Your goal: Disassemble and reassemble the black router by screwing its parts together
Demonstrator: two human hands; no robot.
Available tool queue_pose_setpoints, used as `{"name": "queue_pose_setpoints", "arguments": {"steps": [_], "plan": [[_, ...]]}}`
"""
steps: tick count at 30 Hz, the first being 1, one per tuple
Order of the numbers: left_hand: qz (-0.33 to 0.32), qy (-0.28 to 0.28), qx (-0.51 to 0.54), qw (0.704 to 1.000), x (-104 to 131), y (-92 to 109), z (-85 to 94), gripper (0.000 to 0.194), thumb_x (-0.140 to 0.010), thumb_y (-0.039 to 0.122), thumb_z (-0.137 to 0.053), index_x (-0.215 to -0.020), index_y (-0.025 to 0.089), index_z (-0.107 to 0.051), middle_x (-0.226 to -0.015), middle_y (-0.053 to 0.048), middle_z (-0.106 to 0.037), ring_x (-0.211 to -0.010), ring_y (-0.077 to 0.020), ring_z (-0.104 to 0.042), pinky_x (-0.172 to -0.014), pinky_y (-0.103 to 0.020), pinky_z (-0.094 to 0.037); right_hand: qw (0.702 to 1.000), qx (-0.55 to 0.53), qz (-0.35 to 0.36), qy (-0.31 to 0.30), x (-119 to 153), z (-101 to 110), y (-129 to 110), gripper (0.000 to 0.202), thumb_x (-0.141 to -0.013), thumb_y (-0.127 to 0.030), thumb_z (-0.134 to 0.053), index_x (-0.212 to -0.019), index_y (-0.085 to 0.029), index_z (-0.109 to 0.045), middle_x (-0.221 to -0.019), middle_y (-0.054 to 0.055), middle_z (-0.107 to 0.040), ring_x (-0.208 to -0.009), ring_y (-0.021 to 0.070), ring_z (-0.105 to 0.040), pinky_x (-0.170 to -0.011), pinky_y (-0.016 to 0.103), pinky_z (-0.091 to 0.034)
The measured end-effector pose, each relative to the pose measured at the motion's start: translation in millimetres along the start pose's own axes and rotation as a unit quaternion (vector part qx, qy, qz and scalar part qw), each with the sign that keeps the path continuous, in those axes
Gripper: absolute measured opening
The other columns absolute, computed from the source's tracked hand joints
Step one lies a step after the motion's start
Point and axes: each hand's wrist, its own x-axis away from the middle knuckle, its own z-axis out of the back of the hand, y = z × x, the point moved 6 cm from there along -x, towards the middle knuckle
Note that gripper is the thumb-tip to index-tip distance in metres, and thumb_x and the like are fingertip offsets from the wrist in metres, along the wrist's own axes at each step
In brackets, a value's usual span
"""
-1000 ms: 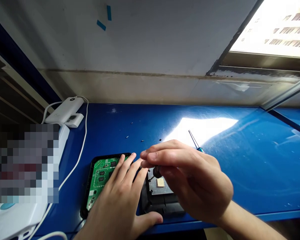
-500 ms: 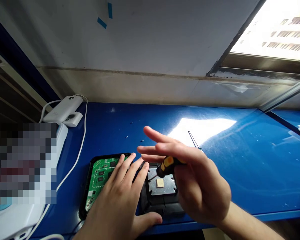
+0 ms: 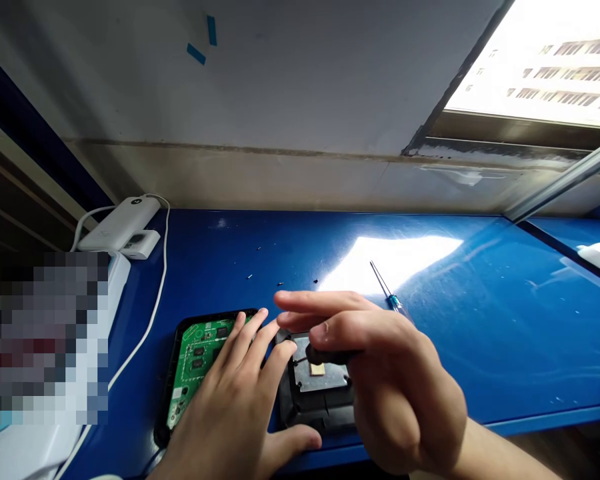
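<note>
While screws (image 3: 280, 284) lie beyond, the right hand (image 3: 405, 380) partly hides the plate (image 3: 325, 383).

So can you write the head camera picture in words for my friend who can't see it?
The right hand has a dark screwdriver in its grip, tip by the edge of a metal plate on a black case; the left hand spreads over a green board. Behind, tiny bits and a thin tool lie on a blue table.

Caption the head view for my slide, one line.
Right hand holds a dark-handled screwdriver over a metal plate; left hand lies across a green circuit board.
</note>
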Motion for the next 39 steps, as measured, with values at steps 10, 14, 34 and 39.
{"name": "queue_pose_setpoints", "arguments": {"steps": [10, 14, 34, 39], "plan": [[0.016, -0.037, 0.018, 0.999, -4, 0, 0.1, 0.057, -0.083, 0.058, -0.078, -0.124, 0.021, -0.067, -0.155, -0.017, -0.057, -0.15, -0.0436, -0.042, -0.115, -0.065, -0.045, 0.996, 0.078, 0.04, -0.017, -4, 4, -8, 0.039, -0.086, 0.005, -0.058, -0.115, -0.019, -0.068, -0.106, 0.009, -0.079, -0.099, 0.0174, -0.079, -0.086, 0.025, -0.067], [0.005, -0.017, 0.008, 1.0, -3, 0, -1.2, 0.069, -0.073, 0.063, -0.085, -0.125, 0.022, -0.066, -0.156, -0.017, -0.056, -0.149, -0.0447, -0.043, -0.114, -0.065, -0.046, 0.997, 0.063, 0.039, 0.003, -3, 3, -2, 0.025, -0.092, -0.012, -0.068, -0.115, -0.021, -0.068, -0.107, 0.008, -0.076, -0.097, 0.0214, -0.077, -0.079, 0.032, -0.069], [0.015, -0.001, 0.032, 0.999, -5, 1, 3.3, 0.058, -0.077, 0.056, -0.082, -0.124, 0.025, -0.07, -0.15, -0.015, -0.062, -0.142, -0.0475, -0.051, -0.109, -0.068, -0.05, 0.995, 0.083, 0.053, -0.034, -13, 2, -11, 0.023, -0.094, -0.003, -0.061, -0.107, -0.02, -0.07, -0.097, 0.005, -0.078, -0.09, 0.0154, -0.076, -0.078, 0.025, -0.067], [0.018, -0.023, 0.034, 0.999, -6, 0, 1.5, 0.058, -0.075, 0.058, -0.085, -0.119, 0.023, -0.072, -0.151, -0.017, -0.061, -0.143, -0.0484, -0.05, -0.109, -0.069, -0.049, 0.999, 0.041, 0.026, 0.005, -11, 3, -7, 0.02, -0.094, -0.006, -0.056, -0.104, -0.017, -0.07, -0.103, 0.008, -0.077, -0.094, 0.0163, -0.077, -0.083, 0.028, -0.066]]}}
